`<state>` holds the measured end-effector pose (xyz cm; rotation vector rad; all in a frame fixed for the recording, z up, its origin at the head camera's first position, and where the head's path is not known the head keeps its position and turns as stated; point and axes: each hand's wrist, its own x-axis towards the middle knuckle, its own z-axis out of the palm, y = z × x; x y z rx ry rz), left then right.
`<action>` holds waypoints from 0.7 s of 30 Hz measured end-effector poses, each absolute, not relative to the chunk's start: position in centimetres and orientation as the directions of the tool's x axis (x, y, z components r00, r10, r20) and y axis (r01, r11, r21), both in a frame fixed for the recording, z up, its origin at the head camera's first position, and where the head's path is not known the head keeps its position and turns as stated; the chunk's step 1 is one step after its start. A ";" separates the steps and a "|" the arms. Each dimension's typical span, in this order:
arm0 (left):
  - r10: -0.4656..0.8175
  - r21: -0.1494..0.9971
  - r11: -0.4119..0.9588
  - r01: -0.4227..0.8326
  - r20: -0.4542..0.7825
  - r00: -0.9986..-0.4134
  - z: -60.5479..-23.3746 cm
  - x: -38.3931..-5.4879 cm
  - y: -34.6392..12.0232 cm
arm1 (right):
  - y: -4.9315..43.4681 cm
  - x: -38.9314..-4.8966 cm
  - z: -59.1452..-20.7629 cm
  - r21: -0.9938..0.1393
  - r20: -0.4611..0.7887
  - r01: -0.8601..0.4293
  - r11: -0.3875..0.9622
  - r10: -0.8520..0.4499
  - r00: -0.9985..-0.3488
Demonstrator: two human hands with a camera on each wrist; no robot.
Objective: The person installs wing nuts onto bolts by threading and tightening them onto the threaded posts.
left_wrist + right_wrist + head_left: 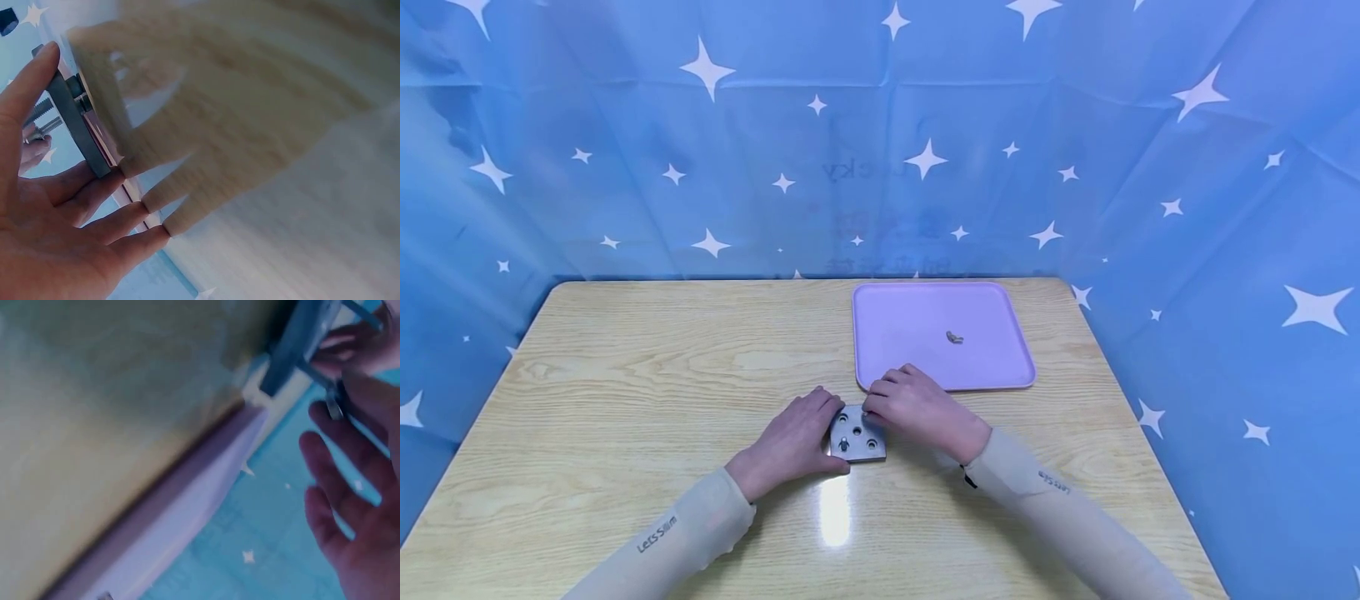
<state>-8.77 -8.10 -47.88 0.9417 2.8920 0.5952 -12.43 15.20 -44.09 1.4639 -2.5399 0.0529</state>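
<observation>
A grey metal plate (857,440) with several round holes lies low over the table in front of the person. My left hand (801,437) grips it by its left side, thumb at the near edge and fingertips at the far edge. A screw (844,445) stands up out of the plate's near left hole. Seen edge-on in the left wrist view, the plate (78,125) has threaded screws (42,128) rising from its face. My right hand (917,412) is at the plate's far right corner, pinching a screw (320,375) between thumb and index finger.
A lavender tray (940,300) stands at the back right, just beyond the right hand. Small metal pieces (954,337) lie in it. The wooden table (647,375) meets a blue star-patterned curtain (745,150) at the back and sides.
</observation>
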 end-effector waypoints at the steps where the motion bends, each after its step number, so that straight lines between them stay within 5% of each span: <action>1: 0.575 0.372 0.742 0.558 0.077 -0.815 -47.9 -8.8 -8.1 | 15.0 -12.3 -44.4 0.067 0.224 -0.847 0.527 -0.836 -0.502; 9: 0.574 0.372 0.741 0.559 0.082 -0.815 -48.0 -8.8 -8.1 | 13.8 -11.1 -45.6 -0.039 0.292 -0.714 0.699 -0.676 -0.677; 13: 0.575 0.366 0.741 0.563 0.088 -0.813 -48.0 -8.8 -8.1 | 13.8 -11.0 -45.5 -0.030 0.273 -0.684 0.728 -0.653 -0.707; 17: 0.576 0.362 0.742 0.564 0.088 -0.813 -48.0 -8.8 -8.1 | 14.7 -11.4 -44.5 -0.025 0.166 -0.757 0.652 -0.744 -0.647; 21: 0.572 0.368 0.747 0.554 0.071 -0.817 -47.9 -8.8 -8.1 | 15.7 -12.0 -43.3 -0.003 0.046 -0.863 0.505 -0.862 -0.505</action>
